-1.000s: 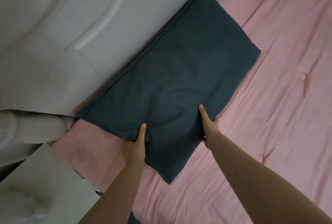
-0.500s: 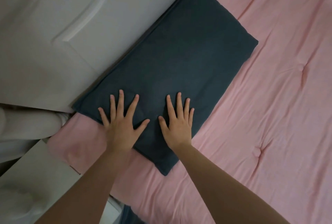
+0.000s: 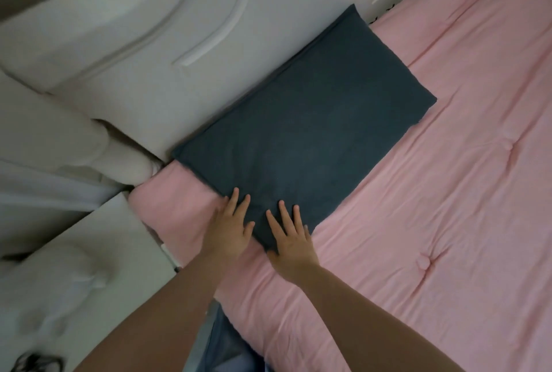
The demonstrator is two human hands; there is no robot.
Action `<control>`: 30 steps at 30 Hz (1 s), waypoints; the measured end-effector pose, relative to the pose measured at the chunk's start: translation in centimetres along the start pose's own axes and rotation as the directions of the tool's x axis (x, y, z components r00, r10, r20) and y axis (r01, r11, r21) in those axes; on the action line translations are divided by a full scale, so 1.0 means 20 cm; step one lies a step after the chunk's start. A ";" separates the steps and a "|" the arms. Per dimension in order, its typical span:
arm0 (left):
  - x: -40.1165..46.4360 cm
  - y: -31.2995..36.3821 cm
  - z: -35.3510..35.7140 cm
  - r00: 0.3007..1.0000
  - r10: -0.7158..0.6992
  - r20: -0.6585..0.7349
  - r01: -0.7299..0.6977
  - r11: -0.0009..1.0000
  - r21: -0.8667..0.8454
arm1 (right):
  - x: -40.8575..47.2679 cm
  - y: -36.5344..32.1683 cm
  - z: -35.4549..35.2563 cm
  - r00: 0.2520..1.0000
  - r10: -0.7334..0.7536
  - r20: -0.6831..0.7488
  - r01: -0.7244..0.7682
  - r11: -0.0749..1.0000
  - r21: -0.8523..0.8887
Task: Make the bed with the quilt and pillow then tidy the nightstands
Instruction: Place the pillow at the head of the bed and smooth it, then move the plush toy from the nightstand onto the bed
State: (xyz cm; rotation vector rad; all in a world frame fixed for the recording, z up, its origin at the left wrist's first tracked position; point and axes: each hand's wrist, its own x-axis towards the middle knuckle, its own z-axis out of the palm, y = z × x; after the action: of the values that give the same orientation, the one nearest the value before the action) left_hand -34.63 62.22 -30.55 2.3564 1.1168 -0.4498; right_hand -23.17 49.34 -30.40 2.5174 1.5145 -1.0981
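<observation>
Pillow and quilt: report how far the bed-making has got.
Done: pink quilt lies spread, dark pillow sits against the headboard. In hand: both hands, left and right, flat on its near corner. Left: the white nightstand.

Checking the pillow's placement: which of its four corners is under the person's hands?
The near corner of the dark pillow, pointing toward the person. The left hand and right hand lie flat on either side of it; the other corners lie untouched by the headboard or on the pink quilt.

A dark tangled object [image 3: 33,362] (bottom-left corner) is cropped and too blurred to identify.
</observation>
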 end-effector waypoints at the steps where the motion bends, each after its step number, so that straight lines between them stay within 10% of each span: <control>1: -0.06 0.00 -0.01 1.000 -0.014 0.010 0.014 1.000 0.023 | -0.03 -0.01 -0.01 0.998 -0.015 0.053 0.012 0.998 0.061; 10: -0.77 -0.08 -0.02 0.978 -0.205 -0.041 0.204 0.979 -0.027 | -0.41 -0.12 -0.12 0.979 -0.095 0.179 0.051 0.971 0.234; 24: -1.46 -0.65 0.05 0.811 -0.556 -0.184 0.481 0.812 -0.332 | -0.62 -0.72 0.06 0.906 -0.238 0.351 0.239 0.970 0.042; 27: -1.53 -0.82 0.10 0.763 -0.644 -0.066 0.515 0.665 -0.540 | -0.60 -0.90 0.13 0.899 -0.272 0.342 0.266 0.962 0.066; 30: -1.57 -0.98 0.11 0.658 -0.746 0.106 0.467 0.293 -0.834 | -0.56 -1.05 0.24 0.917 -0.234 0.323 0.188 0.968 0.168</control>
State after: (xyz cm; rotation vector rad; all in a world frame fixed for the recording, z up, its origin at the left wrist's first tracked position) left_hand -69.40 52.06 -22.75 1.0796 1.8888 0.2311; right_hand -45.27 50.30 -20.70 2.1165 1.6854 -1.6182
